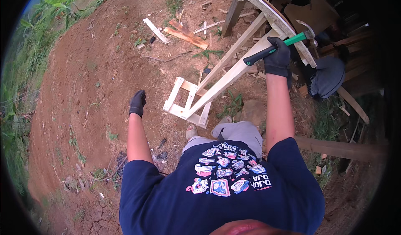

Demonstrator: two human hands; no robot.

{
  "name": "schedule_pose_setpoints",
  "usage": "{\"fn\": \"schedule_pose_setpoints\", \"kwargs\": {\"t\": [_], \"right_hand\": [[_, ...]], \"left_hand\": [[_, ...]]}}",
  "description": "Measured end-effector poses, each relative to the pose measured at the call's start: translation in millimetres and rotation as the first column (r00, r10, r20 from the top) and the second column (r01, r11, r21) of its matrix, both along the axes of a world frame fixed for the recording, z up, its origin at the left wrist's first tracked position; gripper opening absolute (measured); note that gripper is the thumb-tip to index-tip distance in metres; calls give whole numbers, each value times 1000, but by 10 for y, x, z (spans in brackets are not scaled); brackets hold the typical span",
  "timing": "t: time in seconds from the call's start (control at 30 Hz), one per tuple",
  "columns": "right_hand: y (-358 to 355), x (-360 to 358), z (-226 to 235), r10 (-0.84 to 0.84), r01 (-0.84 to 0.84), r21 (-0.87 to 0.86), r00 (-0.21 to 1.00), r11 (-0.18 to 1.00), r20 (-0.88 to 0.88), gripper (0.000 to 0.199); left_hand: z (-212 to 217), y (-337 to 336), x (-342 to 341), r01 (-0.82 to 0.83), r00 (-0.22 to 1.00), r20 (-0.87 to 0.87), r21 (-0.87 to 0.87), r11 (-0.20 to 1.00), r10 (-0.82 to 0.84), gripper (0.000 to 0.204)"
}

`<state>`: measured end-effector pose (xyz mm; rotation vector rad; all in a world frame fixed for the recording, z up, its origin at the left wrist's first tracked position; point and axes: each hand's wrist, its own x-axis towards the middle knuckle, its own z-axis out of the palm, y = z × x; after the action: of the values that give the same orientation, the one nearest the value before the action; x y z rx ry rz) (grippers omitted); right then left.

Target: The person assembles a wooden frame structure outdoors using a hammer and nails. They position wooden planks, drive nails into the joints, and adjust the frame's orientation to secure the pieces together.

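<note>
My right hand [277,57], in a dark glove, is wrapped round the black and green handle of a claw hammer [297,38]. The hammer's head points to the right, over the edge of a wooden bench [275,17]. Under that hand, a pale wooden piece with two long legs [225,84] leans from the bench down to the ground. Its low end is a small slatted frame [177,95] near my feet. My left hand [138,102], also gloved, hangs over bare soil at the left with its fingers curled in; nothing shows in it.
Loose wood offcuts [186,35] and a pale strip [156,30] lie on the soil ahead. At the right are a grey cloth-like item [328,77], stacked boards and a long beam [338,147]. Green plants [58,5] grow along the far left.
</note>
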<state>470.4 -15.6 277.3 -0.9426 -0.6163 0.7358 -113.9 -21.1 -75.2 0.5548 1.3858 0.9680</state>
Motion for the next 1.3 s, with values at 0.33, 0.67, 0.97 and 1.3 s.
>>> {"fn": "schedule_pose_setpoints", "kwargs": {"t": [0.33, 0.67, 0.97, 1.3], "right_hand": [[773, 163, -270, 4, 2, -12, 886, 1000, 464, 16], [1452, 1208, -1100, 336, -214, -298, 822, 930, 459, 29], [1689, 1465, -2036, 548, -330, -448, 622, 831, 559, 24], [1660, 740, -2200, 540, -205, -501, 257, 841, 802, 40]], "left_hand": [[1876, -299, 1074, 229, 961, 112, 185, 956, -252, 52], [2352, 270, 3066, 171, 957, -286, 410, 896, -52, 58], [2657, 1455, 4702, 857, 158, -942, 280, 434, 295, 76], [2486, 1904, 4366, 840, -41, -998, -5, 542, 55, 78]]}}
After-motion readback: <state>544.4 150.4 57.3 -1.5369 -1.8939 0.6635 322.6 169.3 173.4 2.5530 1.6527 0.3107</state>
